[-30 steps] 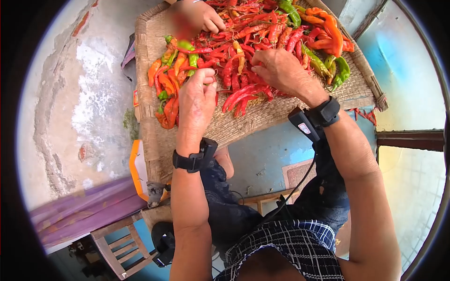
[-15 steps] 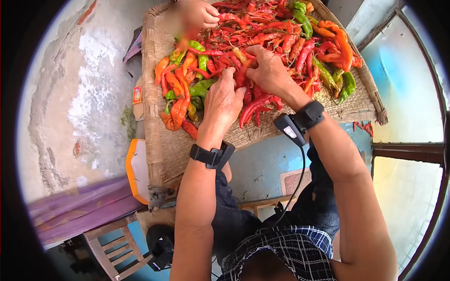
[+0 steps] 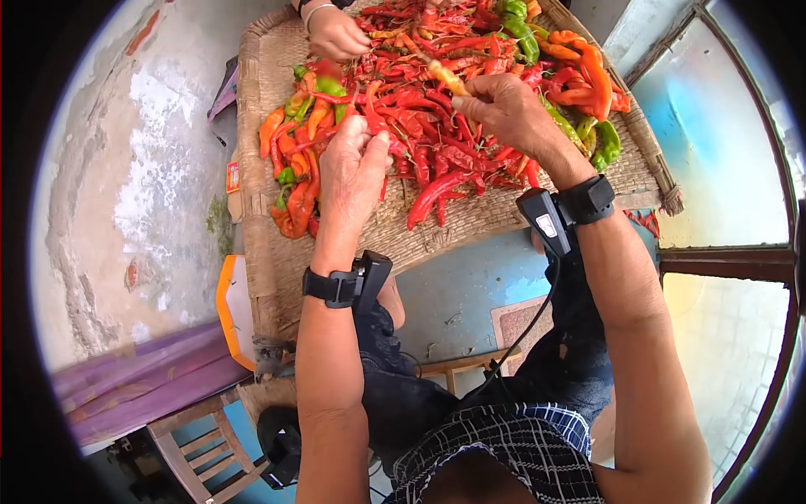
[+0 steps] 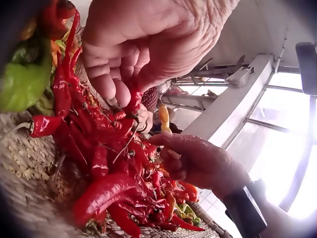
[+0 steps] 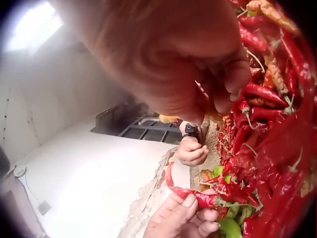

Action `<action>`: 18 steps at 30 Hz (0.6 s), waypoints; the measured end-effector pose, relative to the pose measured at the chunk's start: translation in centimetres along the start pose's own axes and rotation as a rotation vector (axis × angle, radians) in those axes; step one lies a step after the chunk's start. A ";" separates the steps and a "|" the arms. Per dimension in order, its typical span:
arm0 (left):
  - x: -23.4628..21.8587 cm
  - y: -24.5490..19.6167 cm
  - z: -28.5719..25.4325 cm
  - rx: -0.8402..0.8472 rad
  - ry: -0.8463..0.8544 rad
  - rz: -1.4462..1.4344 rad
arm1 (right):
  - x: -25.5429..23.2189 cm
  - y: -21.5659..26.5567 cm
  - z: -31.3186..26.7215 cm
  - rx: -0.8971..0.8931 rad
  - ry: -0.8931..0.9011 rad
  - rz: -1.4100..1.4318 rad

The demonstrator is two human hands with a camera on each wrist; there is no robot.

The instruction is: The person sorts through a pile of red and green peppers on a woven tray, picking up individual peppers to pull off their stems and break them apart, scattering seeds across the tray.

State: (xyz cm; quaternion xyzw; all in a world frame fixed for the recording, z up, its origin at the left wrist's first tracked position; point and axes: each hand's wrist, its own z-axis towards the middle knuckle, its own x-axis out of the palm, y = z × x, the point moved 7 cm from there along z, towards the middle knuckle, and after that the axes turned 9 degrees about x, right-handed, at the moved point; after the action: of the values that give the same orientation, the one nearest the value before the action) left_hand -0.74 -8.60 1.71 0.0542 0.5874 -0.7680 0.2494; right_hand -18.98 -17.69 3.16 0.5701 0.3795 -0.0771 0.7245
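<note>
My left hand (image 3: 353,172) is raised over the near left of a heap of red chili peppers (image 3: 432,155). Between its thumb and fingers it pinches a red chili pepper (image 5: 190,195), whose tip points up in the right wrist view. To the right, my right hand (image 3: 522,115) pinches one end of a yellow-orange chili pepper (image 3: 447,77) and holds it above the heap. In the left wrist view, that yellow pepper (image 4: 164,118) sticks up from the right thumb and fingers.
The heap lies on a woven tray (image 3: 390,238). Orange peppers (image 3: 295,206) lie along its left side; larger orange and green peppers (image 3: 598,80) lie at the right. Another person's hand (image 3: 334,34) reaches in at the far left. A window (image 3: 730,168) stands to the right.
My hands were close together over the heap and have moved apart, the left one leftward with the red chili pepper. The yellow-orange pepper has come up in my right hand.
</note>
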 end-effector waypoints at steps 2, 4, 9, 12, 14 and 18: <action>0.2 -0.7 0.1 -0.008 0.035 -0.018 | 0.4 -0.3 0.3 0.068 0.117 0.019; 0.6 -0.5 -0.1 -0.064 0.036 -0.141 | -0.9 -1.0 1.2 0.044 -0.094 0.314; 1.0 -0.3 0.1 -0.084 0.054 -0.289 | -2.0 1.2 0.2 -0.169 -0.399 0.143; 1.5 -0.7 0.0 -0.120 0.072 -0.338 | 3.4 2.6 -1.2 -0.139 0.013 0.277; 1.5 -0.8 -0.3 -0.148 0.079 -0.351 | 4.8 2.6 -1.4 -0.125 0.121 0.253; 0.7 -0.4 -0.3 -0.181 0.071 -0.276 | 5.0 2.3 -1.0 0.054 0.406 0.369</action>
State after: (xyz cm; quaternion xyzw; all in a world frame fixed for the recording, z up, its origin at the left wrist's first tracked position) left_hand -1.56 -8.48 1.69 -0.0225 0.6646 -0.7364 0.1244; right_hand -14.70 -14.44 1.68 0.6526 0.4042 0.1620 0.6200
